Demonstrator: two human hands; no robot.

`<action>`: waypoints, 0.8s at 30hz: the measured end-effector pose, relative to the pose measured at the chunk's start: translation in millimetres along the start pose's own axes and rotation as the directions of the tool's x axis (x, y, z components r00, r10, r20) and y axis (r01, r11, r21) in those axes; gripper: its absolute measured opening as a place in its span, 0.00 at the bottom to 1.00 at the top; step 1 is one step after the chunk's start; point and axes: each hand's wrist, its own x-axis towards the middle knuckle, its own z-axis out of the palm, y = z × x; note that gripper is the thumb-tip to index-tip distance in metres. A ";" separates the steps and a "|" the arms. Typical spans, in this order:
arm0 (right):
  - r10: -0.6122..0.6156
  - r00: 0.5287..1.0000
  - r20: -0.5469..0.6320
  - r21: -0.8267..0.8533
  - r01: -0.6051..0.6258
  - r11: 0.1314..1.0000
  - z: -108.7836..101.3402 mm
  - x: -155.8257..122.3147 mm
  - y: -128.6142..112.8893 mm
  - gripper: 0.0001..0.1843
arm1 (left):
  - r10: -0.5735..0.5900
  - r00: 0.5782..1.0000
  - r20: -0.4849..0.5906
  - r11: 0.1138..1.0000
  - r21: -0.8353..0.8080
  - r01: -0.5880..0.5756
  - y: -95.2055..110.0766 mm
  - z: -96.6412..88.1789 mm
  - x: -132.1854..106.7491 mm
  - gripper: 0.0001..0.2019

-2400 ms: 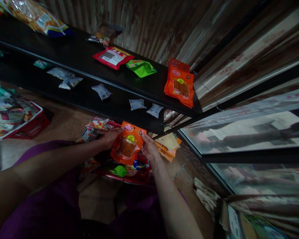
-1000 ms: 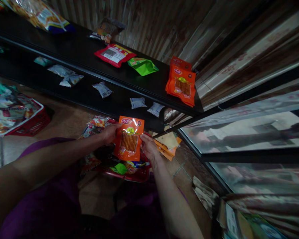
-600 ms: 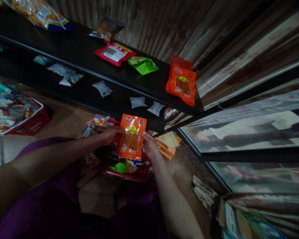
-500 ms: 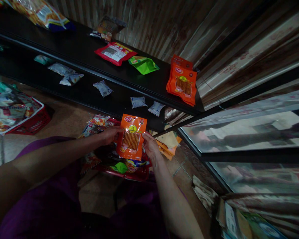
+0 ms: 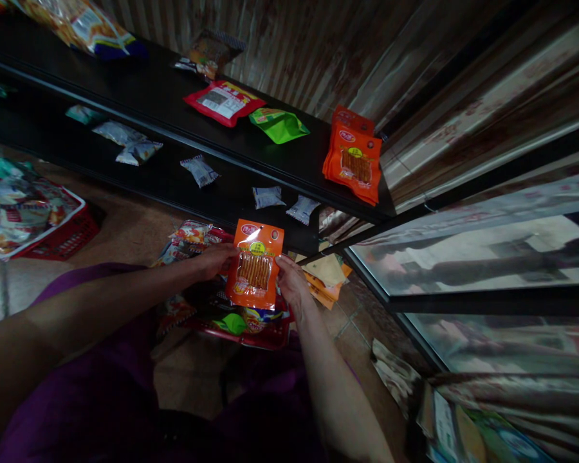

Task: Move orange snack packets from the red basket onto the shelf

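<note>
Both of my hands grip an orange snack packet (image 5: pixel 255 270) by its two sides, its printed front and window of brown sticks facing up. My left hand (image 5: pixel 218 260) is closed on the left edge, with some fingertips hidden behind the packet. On the right edge, my right hand (image 5: pixel 292 278) pinches it with the thumb in front. Below the packet is a red basket (image 5: pixel 265 341) holding several snack bags, among them a green packet (image 5: pixel 232 323). A pile of matching orange packets (image 5: pixel 352 161) lies at the right end of the upper black shelf.
The black shelf (image 5: pixel 164 103) also carries a red packet (image 5: pixel 224 103), a green pouch (image 5: pixel 278 125) and larger bags. Small wrapped pieces (image 5: pixel 200 171) lie on the lower level. A second red basket (image 5: pixel 72 231) stands at left. Glass panels (image 5: pixel 473 254) in dark frames rise at right.
The orange packet has tilted very slightly between my hands. Both hands keep their hold, and nothing else has visibly moved.
</note>
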 end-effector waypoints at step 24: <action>-0.059 0.996 -0.063 0.041 0.062 0.997 1.2 2.5 -0.7 0.07 | -0.121 0.966 0.230 0.989 0.115 0.096 -2.8 -4.7 -8.5 0.04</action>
